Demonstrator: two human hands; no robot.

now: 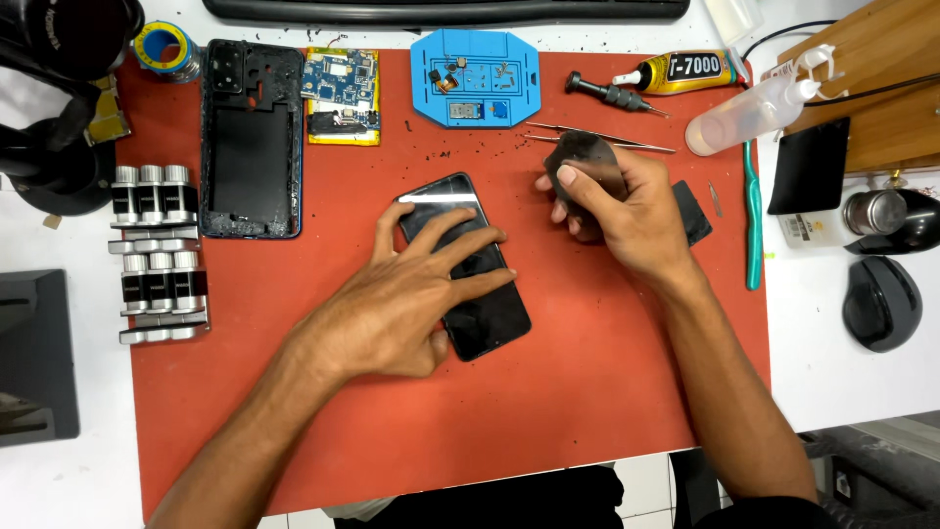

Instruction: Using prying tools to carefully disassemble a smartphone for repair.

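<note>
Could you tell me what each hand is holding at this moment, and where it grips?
The right hand grips a dark wad by its lower part. The left hand lies flat on the black phone screen, pressing, not gripping.

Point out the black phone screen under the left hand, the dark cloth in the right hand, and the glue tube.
black phone screen [494,318], head view, bare lower glass.
dark cloth [587,162], head view, top of the wad.
glue tube [685,71], head view, yellow body.

Phone repair bench: red mat [587,392], glue tube [685,72].
</note>
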